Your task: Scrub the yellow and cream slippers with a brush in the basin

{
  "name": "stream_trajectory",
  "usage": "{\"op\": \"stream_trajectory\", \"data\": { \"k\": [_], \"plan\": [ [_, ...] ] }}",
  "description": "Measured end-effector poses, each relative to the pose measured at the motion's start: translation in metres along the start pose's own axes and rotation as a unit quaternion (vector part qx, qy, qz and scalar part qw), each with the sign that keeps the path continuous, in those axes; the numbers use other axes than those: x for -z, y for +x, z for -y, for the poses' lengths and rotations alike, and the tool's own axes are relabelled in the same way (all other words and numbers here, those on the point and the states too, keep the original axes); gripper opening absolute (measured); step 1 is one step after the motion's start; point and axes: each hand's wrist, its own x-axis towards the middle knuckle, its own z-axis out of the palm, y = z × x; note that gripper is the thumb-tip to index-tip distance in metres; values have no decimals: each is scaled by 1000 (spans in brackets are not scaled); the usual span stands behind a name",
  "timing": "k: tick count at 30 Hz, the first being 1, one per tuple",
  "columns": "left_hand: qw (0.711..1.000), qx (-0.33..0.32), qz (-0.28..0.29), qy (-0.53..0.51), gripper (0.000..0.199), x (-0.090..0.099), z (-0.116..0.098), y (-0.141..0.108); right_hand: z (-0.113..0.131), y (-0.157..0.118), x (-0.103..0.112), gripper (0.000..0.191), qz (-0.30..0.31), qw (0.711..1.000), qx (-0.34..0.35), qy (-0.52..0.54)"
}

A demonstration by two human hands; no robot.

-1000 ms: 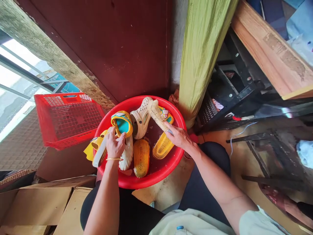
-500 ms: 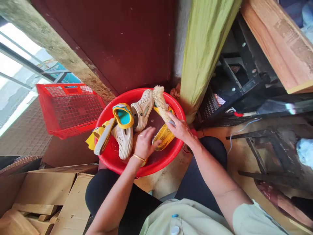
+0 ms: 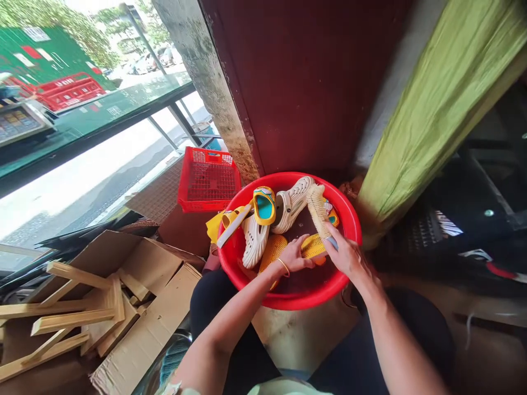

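A red basin (image 3: 284,303) of water sits between my knees. My left hand (image 3: 295,257), a bangle on its wrist, grips a yellow sandal (image 3: 313,247) by one end over the water. My right hand (image 3: 348,257) is closed round a scrubbing brush (image 3: 316,211) with pale bristles, held beside the sandal. Another yellow sandal (image 3: 272,253) lies in the basin left of my left hand. White clogs (image 3: 291,206) rest towards the back and left, with a yellow shoe with a teal inside (image 3: 264,207) leaning on them. A yellow slipper with a pale sole (image 3: 234,226) hangs over the left rim.
Behind the basin's left side stands a red plastic crate (image 3: 209,184). Cardboard boxes (image 3: 144,323) with wooden pieces (image 3: 78,307) lie at lower left. A dark red panel (image 3: 313,88) rises behind, and a post wrapped in yellow-green cloth (image 3: 440,109) stands at right.
My view has swung left, showing more of the street and boxes. My left hand, blurred over the basin before, now holds the yellow sandal. The brush stays in my right hand.
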Motion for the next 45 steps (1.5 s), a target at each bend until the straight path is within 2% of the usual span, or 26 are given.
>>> {"op": "stream_trajectory", "data": {
  "k": [3,5,8,11,13,15,19,21,22,24,27,29,32,35,37,39,42,45],
  "plan": [
    [985,24,7,-169,100,22,-7,-2,-3,-1,-4,58,-24,999,6,21],
    [972,27,1,-232,95,39,-15,-9,-3,0,-5,56,-50,998,-4,32],
    [964,2,-34,-263,93,64,-26,-28,1,1,-6,55,-75,996,-27,34],
    [970,-54,-91,-221,99,78,-25,-45,10,3,-12,56,-84,995,-14,47],
    [968,-72,-127,-204,103,79,-16,-49,19,1,-20,56,-86,994,26,60],
    [965,-62,-155,-200,100,75,-5,-48,31,-4,-30,54,-69,993,73,57],
    [947,-40,-174,-267,82,64,8,-44,58,-17,-37,46,15,991,135,0],
    [944,-24,-153,-292,77,64,8,-44,64,-10,-31,47,41,990,127,-38],
    [945,-15,-148,-290,78,66,8,-43,62,-3,-28,48,42,993,93,-64],
    [957,4,-138,-254,83,70,7,-43,51,15,-21,51,49,994,2,-102],
    [977,-42,-117,-172,82,75,7,-44,33,33,-16,56,68,990,-84,-90],
    [983,-94,-136,-77,80,77,9,-47,30,33,-19,56,70,992,-91,-56],
    [966,-151,-195,80,84,79,14,-52,37,21,-26,56,56,997,-55,-8],
    [939,-155,-246,182,96,81,18,-55,44,9,-26,57,61,998,-24,3],
    [927,-132,-264,231,104,79,19,-56,47,4,-23,55,97,995,-21,-15],
    [921,-110,-258,271,109,74,17,-55,50,1,-21,56,156,986,-37,-49],
    [919,-96,-217,315,105,66,12,-51,50,0,-20,60,238,963,-82,-95],
    [917,-86,-184,342,101,62,9,-51,47,3,-21,63,275,949,-112,-108]
  ]
}}
